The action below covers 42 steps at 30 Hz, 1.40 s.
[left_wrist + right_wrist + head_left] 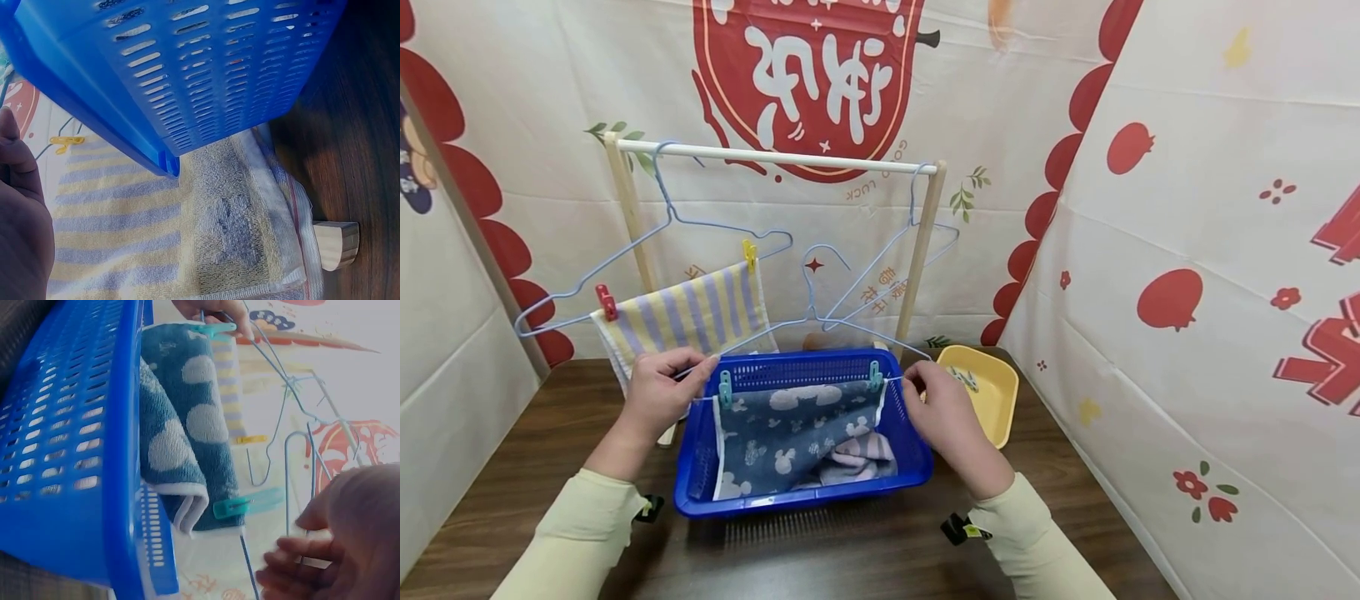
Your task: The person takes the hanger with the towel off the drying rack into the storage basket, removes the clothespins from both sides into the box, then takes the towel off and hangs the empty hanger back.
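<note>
A blue wire clothes hanger [811, 315] is held level above the blue basket [805, 503]. My left hand [662, 392] grips its left end, thumb and fingers curled on the wire. At the other end, my right hand [946, 412] pinches the wire near the corner. A dark teal towel [790, 421] with pale mouse-head shapes hangs from the lower bar, its bottom inside the basket. Two teal clothespins, a left one [725, 389] and a right one [876, 375], clip its top corners. Under it lies a crumpled pinkish-grey cloth [861, 458].
Behind stands a wooden rack with a white rail [775, 157]. On it hang a hanger with a yellow-and-lilac striped towel [688, 312], held by a red clothespin [606, 302] and a yellow one [749, 255], and a bare hanger [880, 242]. A yellow tray [1000, 400] holds several clothespins.
</note>
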Each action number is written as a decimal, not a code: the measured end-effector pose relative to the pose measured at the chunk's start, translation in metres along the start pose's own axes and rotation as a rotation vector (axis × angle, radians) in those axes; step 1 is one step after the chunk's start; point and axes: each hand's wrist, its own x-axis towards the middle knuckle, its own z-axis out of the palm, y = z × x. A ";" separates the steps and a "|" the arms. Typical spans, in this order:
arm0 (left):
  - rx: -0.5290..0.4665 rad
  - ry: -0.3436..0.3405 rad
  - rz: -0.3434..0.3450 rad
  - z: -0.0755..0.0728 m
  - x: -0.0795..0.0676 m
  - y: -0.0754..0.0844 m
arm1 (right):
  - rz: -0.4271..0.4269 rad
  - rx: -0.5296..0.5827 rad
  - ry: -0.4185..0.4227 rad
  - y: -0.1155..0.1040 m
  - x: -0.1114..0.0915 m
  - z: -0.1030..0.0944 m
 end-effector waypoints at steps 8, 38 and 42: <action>0.003 -0.005 0.013 0.002 0.003 0.010 | -0.350 0.033 0.002 -0.005 0.009 0.003; 0.035 -0.024 -0.014 -0.001 0.000 0.007 | -0.377 0.204 -0.049 0.009 0.022 0.022; 0.048 -0.024 -0.009 -0.001 0.000 0.008 | -0.391 0.219 -0.017 0.009 0.022 0.023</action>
